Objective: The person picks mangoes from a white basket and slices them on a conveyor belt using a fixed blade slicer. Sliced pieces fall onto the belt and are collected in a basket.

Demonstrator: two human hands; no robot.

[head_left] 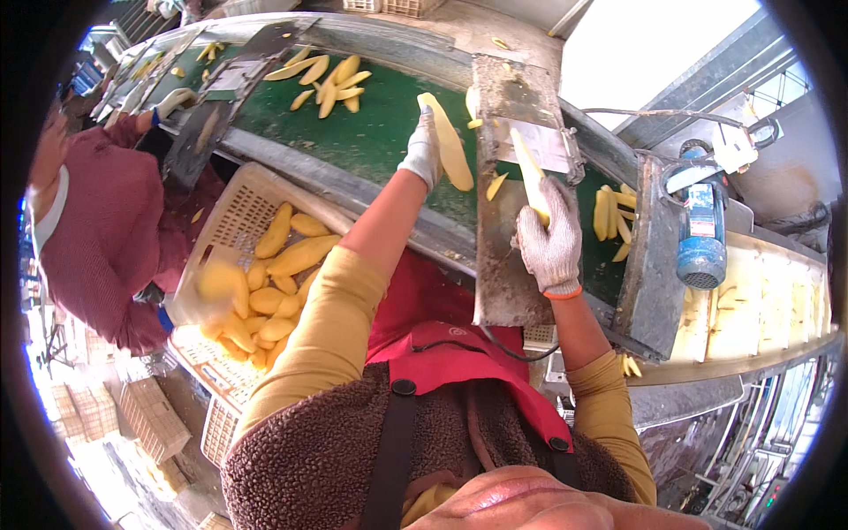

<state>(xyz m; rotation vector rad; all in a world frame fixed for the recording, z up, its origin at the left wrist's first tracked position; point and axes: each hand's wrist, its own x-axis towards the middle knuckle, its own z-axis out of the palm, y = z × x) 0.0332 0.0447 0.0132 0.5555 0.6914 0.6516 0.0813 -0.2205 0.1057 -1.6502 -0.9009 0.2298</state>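
My gloved left hand (424, 149) grips a long flat yellow slice (450, 146), which looks like peeled mango, over the green conveyor belt (397, 86). My right hand (551, 235), in a knit glove with an orange cuff, is closed round a long pale yellow piece (529, 165) above the dirty board (500, 265) that spans the belt. A small yellow sliver (495, 187) lies at the board's left edge. Cut slices (338, 86) lie on the belt beyond my left hand, and more slices (613, 212) lie to the right of the board.
A plastic crate (228, 179) of whole peeled yellow fruit (268, 301) stands at my left. A co-worker in a dark red top (106, 225) is beyond it, a gloved hand (175, 103) near the belt. A blue motor (701, 232) and a metal guard (652, 285) stand at the right.
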